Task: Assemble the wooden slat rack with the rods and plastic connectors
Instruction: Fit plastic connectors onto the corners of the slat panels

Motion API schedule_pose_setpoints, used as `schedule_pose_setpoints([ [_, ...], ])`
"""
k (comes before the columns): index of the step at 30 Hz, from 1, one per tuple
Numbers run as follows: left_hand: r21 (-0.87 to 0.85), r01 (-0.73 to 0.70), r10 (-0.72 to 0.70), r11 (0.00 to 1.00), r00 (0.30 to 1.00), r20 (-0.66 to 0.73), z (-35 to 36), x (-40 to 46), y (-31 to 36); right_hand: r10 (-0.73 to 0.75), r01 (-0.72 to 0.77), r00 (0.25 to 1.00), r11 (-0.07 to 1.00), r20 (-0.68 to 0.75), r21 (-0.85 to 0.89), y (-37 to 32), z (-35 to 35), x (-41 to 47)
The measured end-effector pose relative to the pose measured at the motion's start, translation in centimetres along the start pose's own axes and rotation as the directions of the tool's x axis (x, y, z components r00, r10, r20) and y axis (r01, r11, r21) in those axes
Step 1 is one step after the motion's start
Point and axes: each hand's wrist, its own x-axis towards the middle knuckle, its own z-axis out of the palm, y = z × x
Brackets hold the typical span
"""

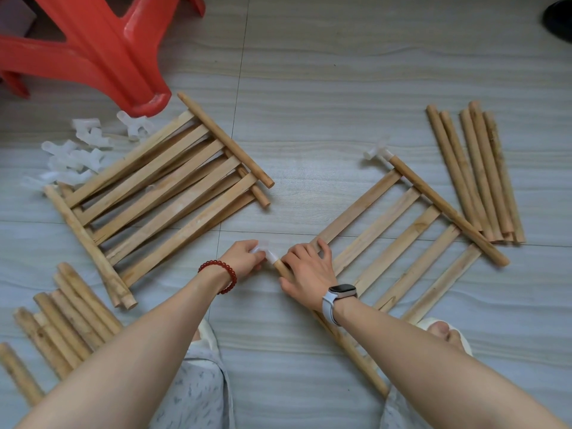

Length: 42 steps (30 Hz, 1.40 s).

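Observation:
A wooden slat panel [399,243] lies on the floor at the right, with a round rail along each side. The far rail [445,209] carries a translucent plastic connector [376,151] on its top end. My right hand [306,270] grips the top end of the near rail [356,351]. My left hand [243,258] pinches a second translucent connector [263,247] that sits on that rail's tip. Two more slat panels [161,193] lie stacked at the left.
Loose connectors [74,156] are piled beside a red plastic stool [102,51] at the upper left. Loose rods lie in bundles at the right [476,174] and lower left [62,323]. My knees and a slippered foot [445,332] are at the bottom.

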Motion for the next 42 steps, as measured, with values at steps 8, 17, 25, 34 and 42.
schedule_pose_setpoints([
  [8,-0.026,0.032,-0.032,0.999,0.999,0.008,0.4,-0.4,0.6,-0.004,0.002,0.999,0.999,0.047,0.042,0.5,-0.5,0.1],
  [17,0.293,-0.12,0.129,0.949,0.992,-0.011,0.5,-0.5,-0.2,0.11,-0.11,0.994,0.994,0.001,0.013,3.4,-2.2,-0.5],
  [25,0.45,-0.017,0.067,0.893,0.993,-0.095,0.0,-1.0,1.3,0.027,-0.021,0.994,0.998,0.106,-0.051,3.8,-2.5,0.0],
  [34,0.409,0.077,0.019,0.909,0.974,-0.226,1.1,-1.2,3.1,0.024,-0.024,0.99,1.0,0.138,-0.007,3.9,-2.3,-0.1],
  [42,0.328,-0.195,0.245,0.924,0.962,-0.119,0.5,-0.8,-1.0,0.044,-0.039,0.986,0.999,0.163,-0.036,3.9,-2.5,-0.2],
])
